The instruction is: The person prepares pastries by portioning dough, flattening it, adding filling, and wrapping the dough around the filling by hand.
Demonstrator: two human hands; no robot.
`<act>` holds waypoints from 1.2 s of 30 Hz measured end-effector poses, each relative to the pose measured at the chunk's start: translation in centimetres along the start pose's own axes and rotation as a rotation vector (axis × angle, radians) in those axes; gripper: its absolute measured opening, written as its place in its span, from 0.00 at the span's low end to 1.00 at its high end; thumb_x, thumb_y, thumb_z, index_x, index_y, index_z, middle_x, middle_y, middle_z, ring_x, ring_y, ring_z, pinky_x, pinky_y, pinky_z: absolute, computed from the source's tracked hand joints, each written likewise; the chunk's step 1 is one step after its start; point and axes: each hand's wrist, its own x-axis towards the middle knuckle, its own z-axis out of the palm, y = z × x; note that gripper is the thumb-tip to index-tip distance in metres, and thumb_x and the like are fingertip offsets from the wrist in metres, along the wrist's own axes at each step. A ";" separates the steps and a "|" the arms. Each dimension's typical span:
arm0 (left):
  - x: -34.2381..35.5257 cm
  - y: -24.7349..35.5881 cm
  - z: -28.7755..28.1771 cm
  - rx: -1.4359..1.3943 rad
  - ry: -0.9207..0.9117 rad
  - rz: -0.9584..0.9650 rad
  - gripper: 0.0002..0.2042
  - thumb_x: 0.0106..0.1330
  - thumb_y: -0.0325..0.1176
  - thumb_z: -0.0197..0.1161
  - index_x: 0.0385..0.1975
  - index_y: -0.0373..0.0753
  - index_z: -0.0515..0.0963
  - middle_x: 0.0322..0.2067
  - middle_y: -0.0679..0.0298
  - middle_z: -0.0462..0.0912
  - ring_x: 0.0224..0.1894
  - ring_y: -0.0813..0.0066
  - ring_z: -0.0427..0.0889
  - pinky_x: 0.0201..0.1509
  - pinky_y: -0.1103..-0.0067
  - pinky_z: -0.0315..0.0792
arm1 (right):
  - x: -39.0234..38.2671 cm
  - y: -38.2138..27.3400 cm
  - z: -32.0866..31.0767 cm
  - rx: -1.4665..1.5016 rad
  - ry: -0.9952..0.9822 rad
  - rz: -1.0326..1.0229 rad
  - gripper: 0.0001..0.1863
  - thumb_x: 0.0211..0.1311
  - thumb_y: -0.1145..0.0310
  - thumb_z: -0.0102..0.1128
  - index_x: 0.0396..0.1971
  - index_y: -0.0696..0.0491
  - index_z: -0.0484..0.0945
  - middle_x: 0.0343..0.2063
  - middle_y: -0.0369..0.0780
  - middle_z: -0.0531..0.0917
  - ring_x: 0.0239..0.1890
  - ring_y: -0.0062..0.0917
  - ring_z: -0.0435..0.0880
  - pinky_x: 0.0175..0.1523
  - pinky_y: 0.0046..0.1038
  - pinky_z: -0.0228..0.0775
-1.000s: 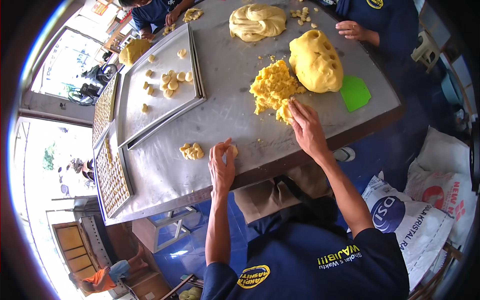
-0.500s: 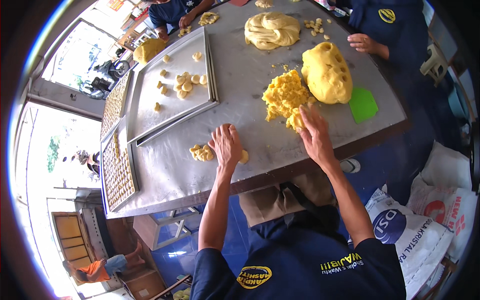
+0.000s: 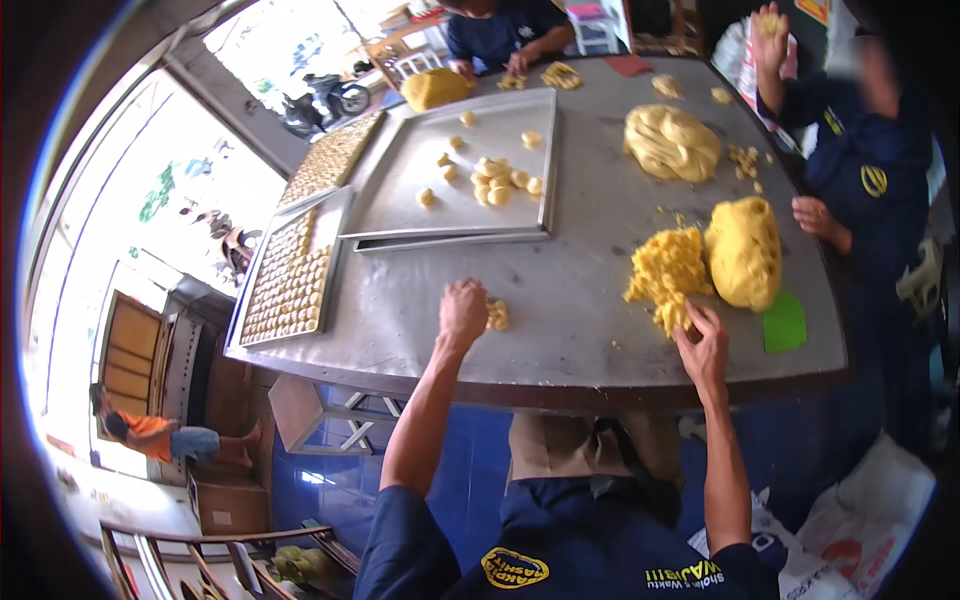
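My left hand [image 3: 464, 312] is curled closed above the metal table, just left of a small cluster of pale dough pieces [image 3: 498, 315]; whatever its fingers hold is hidden. At the near edge of a crumbly yellow paste heap [image 3: 668, 265], my right hand [image 3: 704, 345] pinches a clump of the paste between thumb and fingers. A large smooth yellow lump [image 3: 743, 252] stands against the heap's right side. Nearer the table's right edge lies a green scraper [image 3: 784, 322].
Stacked metal trays [image 3: 400, 195] carry several dough balls; fuller trays [image 3: 290, 275] line the left edge. Pale folded dough [image 3: 672, 143] sits farther back. One co-worker [image 3: 510, 40] works at the far side; another [image 3: 868, 165] stands at right, a hand raised with a flattened pale piece.
The view has swung, shifting the table rightward in the picture. My left hand has gone from flat to curled, left of the dough pieces. The right-hand co-worker's raised hand has come into view.
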 end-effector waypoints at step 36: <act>-0.3 14.4 2.9 -0.357 0.483 0.296 0.21 0.71 0.49 0.57 0.50 0.37 0.71 0.63 0.47 0.65 0.70 0.50 0.63 0.74 0.46 0.49 | -1.3 -1.2 -0.4 -0.347 -0.019 0.082 0.30 0.58 0.78 0.71 0.63 0.60 0.77 0.59 0.51 0.79 0.63 0.50 0.75 0.68 0.43 0.68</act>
